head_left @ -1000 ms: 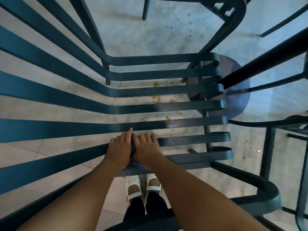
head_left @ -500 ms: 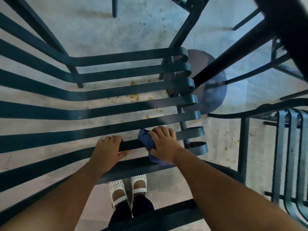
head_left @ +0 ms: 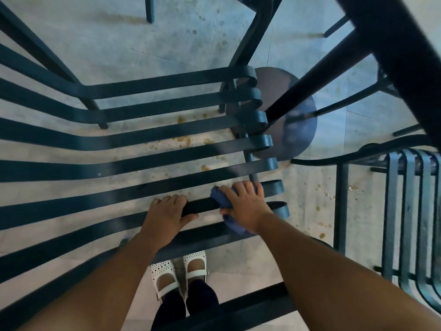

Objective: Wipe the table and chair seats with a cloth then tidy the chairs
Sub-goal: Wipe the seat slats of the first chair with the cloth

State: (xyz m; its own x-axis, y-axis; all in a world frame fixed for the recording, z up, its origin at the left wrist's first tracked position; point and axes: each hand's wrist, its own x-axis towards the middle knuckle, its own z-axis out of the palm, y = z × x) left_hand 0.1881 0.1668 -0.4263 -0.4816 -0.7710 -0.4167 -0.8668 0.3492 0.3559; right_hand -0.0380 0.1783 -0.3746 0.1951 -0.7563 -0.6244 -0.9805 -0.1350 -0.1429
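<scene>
Wiping seat slats: right hand (head_left: 247, 206) is pressing the cloth (head_left: 223, 199) under curled fingers near the slat's end, left hand (head_left: 167, 215) gripping the same slat (head_left: 200, 206); next probably another slat.

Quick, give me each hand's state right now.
Left hand: grips a chair slat, fingers curled over it.
Right hand: holds the blue cloth against the slats.

We see a chair seat (head_left: 167, 137) of smooth, dark painted metal slats with a faint sheen; a soft blue cloth (head_left: 223, 199); and matt, stained floor tiles (head_left: 119, 39).
</scene>
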